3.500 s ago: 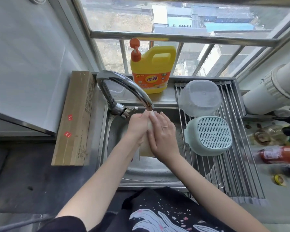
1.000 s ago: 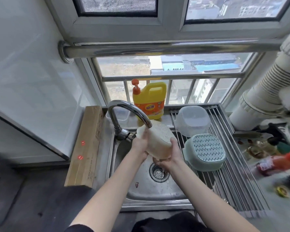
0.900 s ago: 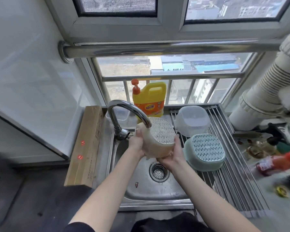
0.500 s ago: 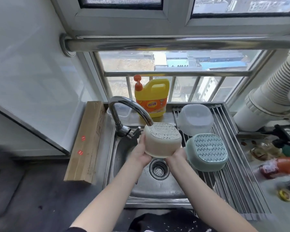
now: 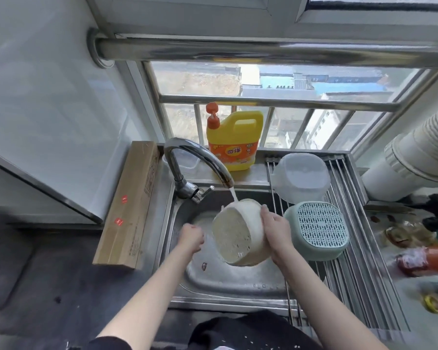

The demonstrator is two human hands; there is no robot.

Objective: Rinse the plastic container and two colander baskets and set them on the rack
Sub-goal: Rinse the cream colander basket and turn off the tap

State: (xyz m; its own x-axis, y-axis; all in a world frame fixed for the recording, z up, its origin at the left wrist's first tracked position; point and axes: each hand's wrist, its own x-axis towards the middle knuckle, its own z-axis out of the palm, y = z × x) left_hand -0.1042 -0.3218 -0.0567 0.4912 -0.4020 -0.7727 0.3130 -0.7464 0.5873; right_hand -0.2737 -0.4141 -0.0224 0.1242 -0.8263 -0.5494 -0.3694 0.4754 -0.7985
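Note:
My right hand grips the cream colander basket by its right side, tilted on edge over the sink with its open mouth facing left. Water from the tap falls on its upper rim. My left hand hangs to the left of the basket, apart from it, fingers curled with nothing in them. The clear plastic container and the green colander basket lie upside down on the roll-up rack.
A yellow detergent jug stands behind the tap on the sill. A long cardboard box lies left of the sink. Bottles and small items crowd the counter right of the rack. A ribbed duct runs at right.
Both hands held the cream basket upside down under the tap. Now my left hand has let go and dropped left, and my right hand has turned the basket on edge, lower in the sink.

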